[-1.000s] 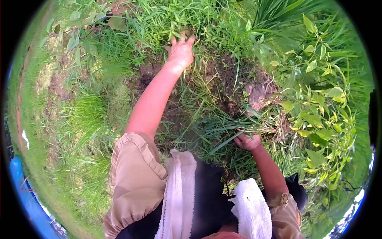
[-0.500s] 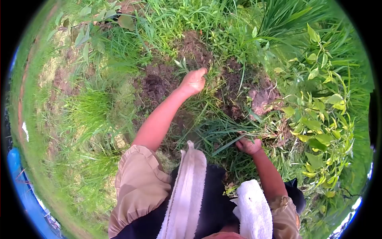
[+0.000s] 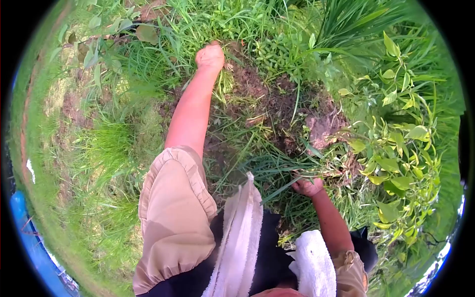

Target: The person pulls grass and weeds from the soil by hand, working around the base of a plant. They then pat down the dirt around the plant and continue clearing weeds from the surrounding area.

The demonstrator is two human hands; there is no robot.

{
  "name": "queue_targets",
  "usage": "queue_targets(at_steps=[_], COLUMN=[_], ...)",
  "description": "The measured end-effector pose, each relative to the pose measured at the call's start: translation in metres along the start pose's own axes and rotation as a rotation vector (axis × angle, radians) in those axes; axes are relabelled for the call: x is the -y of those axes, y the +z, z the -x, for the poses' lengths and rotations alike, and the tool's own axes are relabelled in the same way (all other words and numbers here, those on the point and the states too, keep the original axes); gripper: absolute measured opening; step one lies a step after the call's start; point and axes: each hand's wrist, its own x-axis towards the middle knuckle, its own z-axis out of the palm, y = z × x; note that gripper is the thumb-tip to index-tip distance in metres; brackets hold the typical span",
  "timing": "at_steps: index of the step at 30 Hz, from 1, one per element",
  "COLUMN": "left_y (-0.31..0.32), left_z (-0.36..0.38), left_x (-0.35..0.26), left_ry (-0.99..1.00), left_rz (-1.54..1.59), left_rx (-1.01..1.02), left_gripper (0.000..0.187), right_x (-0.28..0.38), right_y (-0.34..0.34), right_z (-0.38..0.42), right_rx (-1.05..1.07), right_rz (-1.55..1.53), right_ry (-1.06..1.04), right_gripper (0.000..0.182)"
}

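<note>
My left hand (image 3: 210, 56) is stretched far forward, closed in a fist among the green grass (image 3: 185, 47) at the far edge of the bare soil. Pale green blades of grass (image 3: 225, 85) trail from beside it towards me. My right hand (image 3: 308, 186) is low, with its fingers curled round a bunch of long grass blades (image 3: 277, 168) that spread out to the left over the ground. The fingertips of both hands are partly hidden.
Dark turned soil (image 3: 282, 101) with loose cut grass lies in the middle. A leafy yellow-green plant (image 3: 396, 168) stands on the right, and tall grass (image 3: 361, 24) grows at the far right. A white towel (image 3: 237, 232) hangs from my neck. Something blue (image 3: 29, 242) shows at the left edge.
My left hand has moved forward and left, from the middle of the soil to the grass at its far edge. My right hand has shifted only slightly.
</note>
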Motion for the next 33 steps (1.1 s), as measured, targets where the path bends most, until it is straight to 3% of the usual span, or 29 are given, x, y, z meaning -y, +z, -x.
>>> queue_targets(at_steps=[2, 5, 6, 8, 9, 10, 11, 12, 13, 16, 17, 19, 21, 25, 27, 28, 29, 30, 32, 33], left_y=[-0.004, 0.009, 0.01, 0.001, 0.008, -0.004, -0.001, -0.002, -0.008, -0.001, -0.006, -0.015, -0.008, 0.0, 0.003, 0.01, 0.007, 0.025, 0.016, 0.011], left_z=[0.015, 0.082, 0.099, 0.095, 0.075, 0.054, 0.033, 0.012, -0.005, -0.029, -0.031, -0.031, -0.034, -0.009, 0.016, 0.033, 0.063, 0.1, 0.157, 0.153], left_x=[0.019, 0.0, -0.008, -0.005, 0.007, 0.009, 0.019, 0.025, 0.029, 0.026, 0.019, 0.011, 0.03, 0.046, 0.042, 0.043, 0.03, 0.019, -0.004, -0.001], left_ry=[0.033, 0.327, 0.453, 0.373, 0.368, 0.236, 0.214, 0.09, -0.038, 0.029, 0.016, -0.014, 0.016, 0.005, 0.021, 0.095, 0.169, 0.388, 0.513, 0.45], left_rz=[0.149, 0.125, 0.085, 0.14, 0.132, 0.088, 0.002, 0.006, 0.013, -0.222, -0.243, -0.288, -0.223, -0.035, 0.014, 0.033, 0.027, 0.065, 0.197, 0.256], left_rx=[0.003, 0.174, 0.159, 0.027, -0.051, -0.026, -0.163, -0.129, 0.029, 0.054, 0.121, 0.252, 0.156, 0.008, -0.075, -0.155, -0.073, -0.157, -0.035, -0.016], left_gripper=[0.025, 0.033, 0.035, 0.042, 0.045, 0.048, 0.051, 0.051, 0.048, 0.032, 0.029, 0.026, 0.031, 0.036, 0.036, 0.033, 0.027, 0.02, 0.015, 0.02], right_x=[-0.005, -0.02, -0.019, -0.019, -0.017, -0.015, -0.018, -0.02, -0.025, -0.071, -0.06, -0.019, -0.019, -0.027, -0.028, -0.029, -0.025, -0.023, -0.028, -0.024], right_y=[0.011, 0.048, 0.041, 0.031, 0.027, 0.024, 0.025, 0.026, 0.037, 0.131, 0.122, 0.037, 0.039, 0.045, 0.046, 0.047, 0.044, 0.044, 0.04, 0.028], right_z=[0.007, 0.018, 0.017, 0.017, 0.014, 0.013, 0.011, 0.01, 0.018, 0.064, 0.058, 0.022, 0.026, 0.028, 0.029, 0.03, 0.034, 0.031, 0.022, 0.012], right_rx=[-0.04, -0.196, -0.091, 0.119, 0.32, 0.52, 0.519, 0.517, 0.328, -0.054, -0.062, -0.032, 0.153, 0.086, 0.156, 0.192, 0.211, 0.217, 0.383, 0.475], right_rz=[-0.041, 0.048, 0.101, 0.206, 0.194, 0.18, 0.177, 0.175, 0.176, 0.958, 0.475, 0.047, 0.148, 0.241, 0.206, 0.189, 0.178, 0.17, -0.065, -0.136], right_ry=[-0.027, -0.091, -0.087, -0.094, -0.04, 0.017, 0.017, 0.016, -0.047, -0.431, -0.227, -0.06, -0.052, -0.129, -0.123, -0.12, -0.083, -0.046, 0.074, 0.141], right_gripper=[0.033, 0.037, 0.036, 0.034, 0.032, 0.031, 0.032, 0.033, 0.034, 0.033, 0.031, 0.032, 0.027, 0.023, 0.023, 0.022, 0.028, 0.035, 0.036, 0.036])
